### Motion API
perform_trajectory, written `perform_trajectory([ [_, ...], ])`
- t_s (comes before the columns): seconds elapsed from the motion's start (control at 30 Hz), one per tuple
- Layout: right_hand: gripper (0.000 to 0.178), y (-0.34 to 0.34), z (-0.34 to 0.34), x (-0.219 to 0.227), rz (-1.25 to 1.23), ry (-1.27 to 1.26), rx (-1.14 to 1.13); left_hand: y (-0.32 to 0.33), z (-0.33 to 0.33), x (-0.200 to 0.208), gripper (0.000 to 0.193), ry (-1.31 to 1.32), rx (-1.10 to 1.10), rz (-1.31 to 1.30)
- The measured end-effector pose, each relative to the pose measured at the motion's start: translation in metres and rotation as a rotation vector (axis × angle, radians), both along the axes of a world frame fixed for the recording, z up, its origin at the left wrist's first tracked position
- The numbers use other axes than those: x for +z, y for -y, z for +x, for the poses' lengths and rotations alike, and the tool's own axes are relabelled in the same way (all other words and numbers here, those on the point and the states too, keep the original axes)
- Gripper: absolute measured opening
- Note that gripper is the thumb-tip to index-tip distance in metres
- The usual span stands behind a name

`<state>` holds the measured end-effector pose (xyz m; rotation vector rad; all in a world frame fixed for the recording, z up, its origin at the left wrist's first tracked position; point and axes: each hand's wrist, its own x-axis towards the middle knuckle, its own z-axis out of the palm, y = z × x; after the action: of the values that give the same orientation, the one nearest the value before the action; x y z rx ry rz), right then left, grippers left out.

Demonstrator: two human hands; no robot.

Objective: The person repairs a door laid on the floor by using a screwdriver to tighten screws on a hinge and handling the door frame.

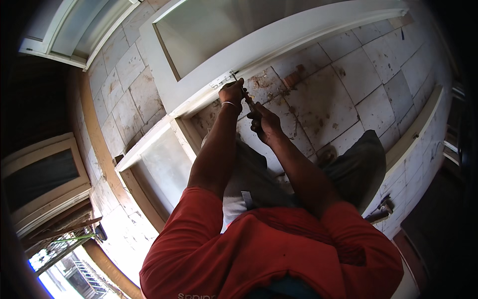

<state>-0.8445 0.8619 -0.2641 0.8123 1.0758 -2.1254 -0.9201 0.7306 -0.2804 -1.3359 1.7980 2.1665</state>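
My right hand point(268, 123) is closed round the handle end of a slim dark tool that looks like a screwdriver point(248, 98). My left hand point(231, 93), with a light band at the wrist, is closed round the same tool farther up, near its tip. The tip meets a metal hinge point(220, 79) on the edge of a white door point(208, 61) with a large glass pane. My fingers hide part of the shaft, and the screw at the tip is too small to make out.
Another white framed panel point(162, 157) stands close by my left arm. A reddish brick piece point(295, 75) lies on the dirty tiled floor point(366, 84). To my right runs a low tiled ledge point(413, 132) with a tap-like fitting point(382, 209). A wooden framed panel point(45, 179) is at far left.
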Motion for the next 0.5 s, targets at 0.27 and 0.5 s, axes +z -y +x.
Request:
perform_trajectory([
  [0.27,0.026,-0.003,-0.004,-0.008,-0.234,0.061,0.004,0.001,0.000,0.000,0.023,-0.040,0.050,-0.030],
  [0.5,0.027,-0.015,-0.013,-0.025,-0.650,0.082,0.058,-0.001,-0.001,0.000,0.023,-0.050,0.040,-0.032],
])
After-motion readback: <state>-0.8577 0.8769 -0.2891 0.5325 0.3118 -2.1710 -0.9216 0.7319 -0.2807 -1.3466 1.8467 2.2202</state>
